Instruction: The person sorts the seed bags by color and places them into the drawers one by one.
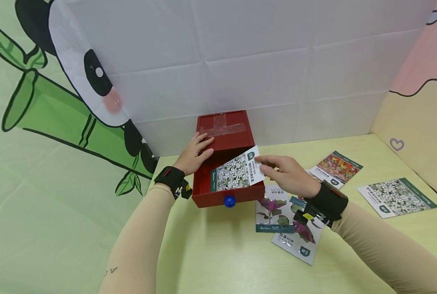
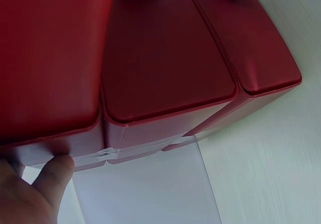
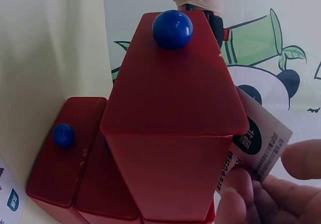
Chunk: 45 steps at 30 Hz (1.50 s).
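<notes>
Seed packet (image 1: 234, 174) slants over red drawer (image 1: 209, 199), right hand (image 1: 291, 174) pinching its edge.

Saw a pale yellow tabletop (image 1: 207, 261) running up to a creased white backdrop (image 1: 277, 73). Made out a cartoon panda (image 1: 93, 81) with pink cheek and green bamboo (image 1: 53, 106) at left. Noticed, at right, a pink-and-cream panel (image 1: 420, 116) parted by a wavy black line, bearing a purple heart outline (image 1: 391, 143). Found soft shadows on the tabletop.
</notes>
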Each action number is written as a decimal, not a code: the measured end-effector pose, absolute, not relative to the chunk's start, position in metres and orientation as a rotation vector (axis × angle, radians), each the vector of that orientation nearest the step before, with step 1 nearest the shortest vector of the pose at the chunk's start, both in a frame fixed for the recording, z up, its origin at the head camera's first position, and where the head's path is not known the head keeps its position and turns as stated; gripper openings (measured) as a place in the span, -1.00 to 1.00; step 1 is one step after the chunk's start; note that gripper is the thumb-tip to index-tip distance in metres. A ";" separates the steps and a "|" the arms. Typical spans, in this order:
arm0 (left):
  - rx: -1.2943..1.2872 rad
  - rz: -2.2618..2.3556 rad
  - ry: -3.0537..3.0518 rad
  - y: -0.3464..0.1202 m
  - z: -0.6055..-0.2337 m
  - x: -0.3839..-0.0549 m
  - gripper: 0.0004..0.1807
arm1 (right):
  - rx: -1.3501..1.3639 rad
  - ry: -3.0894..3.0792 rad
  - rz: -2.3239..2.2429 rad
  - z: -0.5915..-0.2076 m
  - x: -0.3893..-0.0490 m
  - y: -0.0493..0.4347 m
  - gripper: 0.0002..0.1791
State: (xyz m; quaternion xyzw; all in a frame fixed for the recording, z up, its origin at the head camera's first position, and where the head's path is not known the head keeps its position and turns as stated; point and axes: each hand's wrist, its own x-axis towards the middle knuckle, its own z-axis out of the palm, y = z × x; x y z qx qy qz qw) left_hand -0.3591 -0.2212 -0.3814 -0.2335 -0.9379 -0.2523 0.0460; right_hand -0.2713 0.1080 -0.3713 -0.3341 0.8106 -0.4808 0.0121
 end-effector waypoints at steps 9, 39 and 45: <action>-0.748 -0.781 -2.841 -0.222 -0.383 -0.357 -0.40 | -1.068 2.626 -1.374 -0.374 -0.272 0.096 -0.61; -0.756 -0.800 -2.849 -0.223 -0.382 -0.359 -0.39 | -1.420 2.815 -0.829 -0.369 -0.299 0.080 -0.79; -0.747 -0.802 -2.848 -0.223 -0.382 -0.359 -0.39 | -1.413 2.832 -0.832 -0.374 -0.298 0.078 -0.80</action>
